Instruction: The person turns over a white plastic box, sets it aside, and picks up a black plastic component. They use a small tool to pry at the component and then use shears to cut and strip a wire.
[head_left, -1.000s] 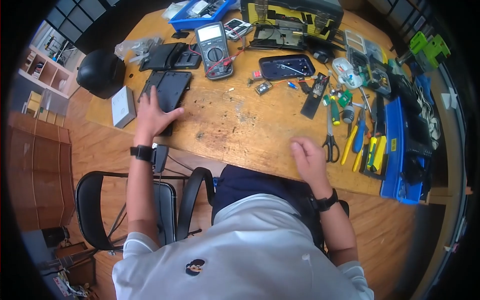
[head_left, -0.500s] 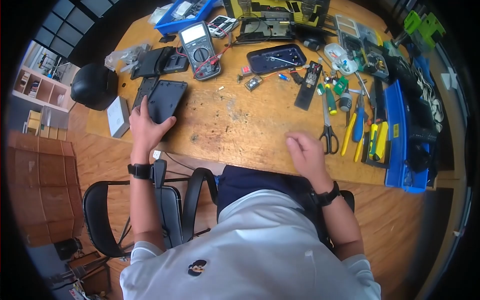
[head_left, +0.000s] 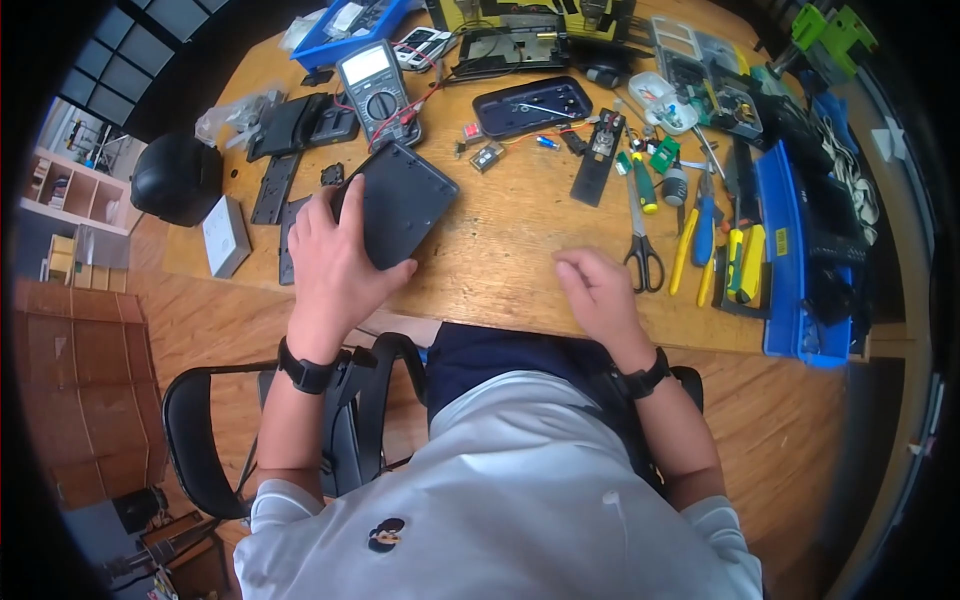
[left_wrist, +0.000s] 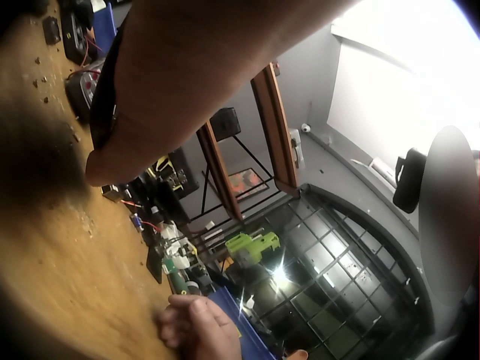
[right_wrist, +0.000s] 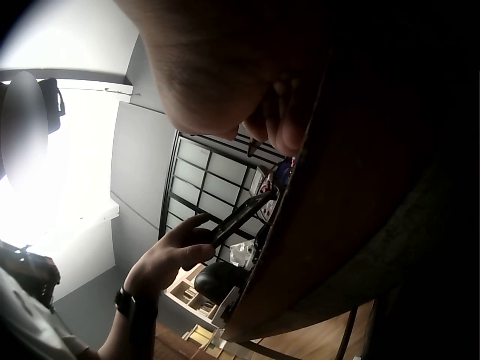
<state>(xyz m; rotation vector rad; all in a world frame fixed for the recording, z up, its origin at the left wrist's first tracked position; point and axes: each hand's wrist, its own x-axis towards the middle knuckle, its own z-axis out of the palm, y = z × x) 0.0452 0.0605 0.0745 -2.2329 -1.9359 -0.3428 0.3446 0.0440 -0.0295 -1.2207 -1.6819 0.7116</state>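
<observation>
My left hand (head_left: 345,255) grips a thin black plastic cover (head_left: 415,205) by its near left side, thumb along the near edge and fingers over the far side. In the right wrist view the cover (right_wrist: 238,220) stands tilted above the table. Beneath and left of that hand lie more flat black plastic pieces (head_left: 275,190). My right hand (head_left: 602,298) rests at the table's front edge, its fingers loosely curled around nothing. Scissors (head_left: 642,245) with black handles lie just right of it.
A multimeter (head_left: 375,85) with red leads stands behind the cover. A dark tray (head_left: 540,100), a black strip (head_left: 590,180) and small electronic parts lie mid-table. Screwdrivers (head_left: 705,225) and a blue bin (head_left: 785,225) line the right; a white box (head_left: 225,240) sits at left.
My left hand, earlier spread over the black cover, has taken hold of it, lifted it and brought it to the right, uncovering black pieces below. The right hand stays by the table edge.
</observation>
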